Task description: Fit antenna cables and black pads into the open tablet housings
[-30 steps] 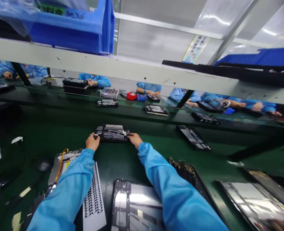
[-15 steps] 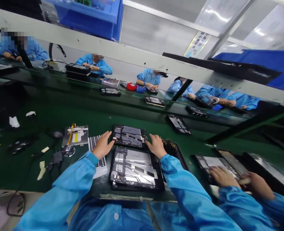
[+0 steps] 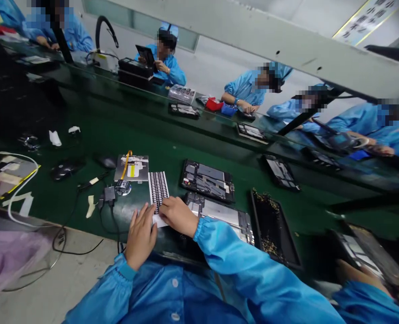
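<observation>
Both my hands meet at the near end of a white sheet of small black stickers (image 3: 159, 189) on the green bench. My left hand (image 3: 140, 236) lies flat with fingers stretched out, pressing the sheet's near corner. My right hand (image 3: 178, 215) is curled, fingertips pinched at the sheet's edge; what they hold is too small to see. Just right of it lies an opened tablet back (image 3: 224, 217) with a silver inner plate. A second opened tablet (image 3: 208, 181) rests beyond it on the belt.
A black tray of small gold parts (image 3: 273, 225) sits to the right. Left of the sheet are a grey pad with a yellow strap (image 3: 132, 168), a small fixture with cables (image 3: 115, 191) and a mouse (image 3: 62, 170). Co-workers in blue sit across the belt; another sleeve (image 3: 371, 301) is at right.
My hands left the far tablet on the belt and pulled back and left to the sticker sheet. The view tipped down and leftward.
</observation>
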A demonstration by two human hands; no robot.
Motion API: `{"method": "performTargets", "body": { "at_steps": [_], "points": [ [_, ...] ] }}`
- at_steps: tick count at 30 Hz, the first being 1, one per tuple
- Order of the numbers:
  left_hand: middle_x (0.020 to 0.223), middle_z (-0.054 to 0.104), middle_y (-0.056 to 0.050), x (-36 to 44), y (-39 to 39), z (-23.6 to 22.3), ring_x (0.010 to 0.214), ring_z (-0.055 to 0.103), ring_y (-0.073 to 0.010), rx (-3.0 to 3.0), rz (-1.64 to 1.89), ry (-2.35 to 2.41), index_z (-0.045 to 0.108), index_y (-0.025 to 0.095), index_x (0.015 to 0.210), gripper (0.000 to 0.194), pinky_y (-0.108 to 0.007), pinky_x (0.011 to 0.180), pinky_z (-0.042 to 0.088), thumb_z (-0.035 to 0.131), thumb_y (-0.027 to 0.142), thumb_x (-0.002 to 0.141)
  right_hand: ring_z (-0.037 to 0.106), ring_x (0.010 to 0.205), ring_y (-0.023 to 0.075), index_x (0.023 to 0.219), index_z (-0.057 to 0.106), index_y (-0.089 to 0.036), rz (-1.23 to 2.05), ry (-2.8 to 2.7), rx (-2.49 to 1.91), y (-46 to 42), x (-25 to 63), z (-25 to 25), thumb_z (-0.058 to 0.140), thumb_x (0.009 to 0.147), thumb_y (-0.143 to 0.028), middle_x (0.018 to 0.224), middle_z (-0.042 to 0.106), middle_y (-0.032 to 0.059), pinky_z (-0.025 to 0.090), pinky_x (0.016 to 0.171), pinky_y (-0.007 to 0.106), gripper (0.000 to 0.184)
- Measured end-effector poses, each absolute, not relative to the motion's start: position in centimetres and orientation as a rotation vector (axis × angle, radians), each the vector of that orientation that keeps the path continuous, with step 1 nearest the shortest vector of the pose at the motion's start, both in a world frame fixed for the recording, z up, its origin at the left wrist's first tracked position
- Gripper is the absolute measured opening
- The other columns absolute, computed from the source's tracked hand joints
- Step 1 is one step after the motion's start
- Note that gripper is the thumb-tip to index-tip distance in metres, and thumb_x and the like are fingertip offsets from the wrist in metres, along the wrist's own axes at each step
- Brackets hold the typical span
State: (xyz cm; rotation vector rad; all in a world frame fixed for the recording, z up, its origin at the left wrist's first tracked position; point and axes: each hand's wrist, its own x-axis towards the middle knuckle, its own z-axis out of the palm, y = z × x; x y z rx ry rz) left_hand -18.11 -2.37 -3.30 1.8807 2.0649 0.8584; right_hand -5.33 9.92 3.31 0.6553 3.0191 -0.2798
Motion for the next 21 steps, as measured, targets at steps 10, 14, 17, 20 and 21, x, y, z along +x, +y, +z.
{"method": "performTargets", "body": {
  "at_steps": [10, 14, 17, 20, 21],
  "points": [
    [0.147, 0.053, -0.013, -18.4, -1.6, -3.4, 0.141, 0.044, -0.0254, 1.927, 0.823, 2.094, 0.028, 0.017, 0.152, 0.060, -0.050, 0.122, 0.023, 0.042, 0.024, 0.094, 0.057, 0.098, 0.0267, 0.098, 0.066, -0.008, -0.270, 2.979, 0.725, 10.0, -7.4, 1.8, 0.048, 0.098, -0.013, 0.098, 0.065, 0.0148, 0.044, 0.082, 0.039, 0.019],
    [0.146, 0.054, -0.016, -18.9, -1.2, -3.4, 0.141, 0.044, -0.0283, 1.997, 0.809, 2.101, 0.026, 0.014, 0.152, 0.063, -0.053, 0.121, 0.023, 0.044, 0.026, 0.094, 0.057, 0.095, 0.0216, 0.099, 0.062, -0.012, -0.447, 2.991, 0.697, 10.9, -5.9, 4.6, 0.048, 0.099, -0.016, 0.100, 0.065, 0.0110, 0.045, 0.085, 0.034, 0.014],
    [0.144, 0.055, -0.015, -18.9, -1.1, -2.7, 0.141, 0.044, -0.0308, 2.063, 0.832, 2.058, 0.034, 0.018, 0.149, 0.055, -0.057, 0.119, 0.025, 0.044, 0.026, 0.096, 0.055, 0.092, 0.0169, 0.094, 0.056, -0.019, -0.936, 3.194, 0.779, 11.2, -0.9, 9.4, 0.046, 0.101, -0.019, 0.093, 0.059, 0.0043, 0.046, 0.086, 0.031, 0.012],
    [0.143, 0.055, -0.014, -17.3, -1.3, -1.0, 0.140, 0.043, -0.0318, 2.069, 1.004, 2.026, 0.046, 0.020, 0.140, 0.045, -0.057, 0.117, 0.030, 0.049, 0.028, 0.096, 0.054, 0.092, 0.0182, 0.094, 0.053, -0.021, -1.204, 3.264, 1.084, 9.3, 5.8, 12.9, 0.050, 0.100, -0.021, 0.093, 0.055, 0.0043, 0.046, 0.085, 0.034, 0.007],
    [0.142, 0.056, -0.013, -16.4, -1.4, -0.3, 0.139, 0.044, -0.0311, 2.079, 1.079, 1.983, 0.051, 0.021, 0.135, 0.040, -0.056, 0.117, 0.031, 0.053, 0.028, 0.095, 0.054, 0.094, 0.0189, 0.095, 0.053, -0.021, -1.186, 3.239, 1.197, 8.3, 7.8, 13.2, 0.050, 0.100, -0.020, 0.096, 0.054, 0.0050, 0.046, 0.086, 0.035, 0.006]
  ]
}}
